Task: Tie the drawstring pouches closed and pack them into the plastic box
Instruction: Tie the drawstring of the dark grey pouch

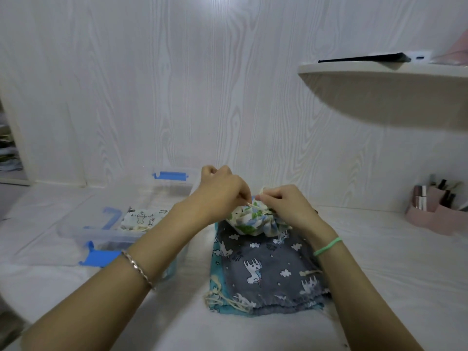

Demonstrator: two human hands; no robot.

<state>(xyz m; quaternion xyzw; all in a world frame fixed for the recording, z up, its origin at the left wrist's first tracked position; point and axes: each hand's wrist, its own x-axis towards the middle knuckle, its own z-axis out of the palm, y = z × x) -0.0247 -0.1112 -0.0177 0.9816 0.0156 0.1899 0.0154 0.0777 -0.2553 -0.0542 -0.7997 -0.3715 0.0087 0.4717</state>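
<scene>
Two grips pinch: left hand (222, 190) and right hand (287, 205) clamp the drawstring (254, 204) of the leafy pouch (247, 221).

Dim, bluish, soft light with a faint glare high on the wall (228, 11); wide-angle edges bend.

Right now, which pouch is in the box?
The white black-doodled pouch. The leafy pouch is in the left hand and right hand, the grey unicorn pouch lies outside.
</scene>
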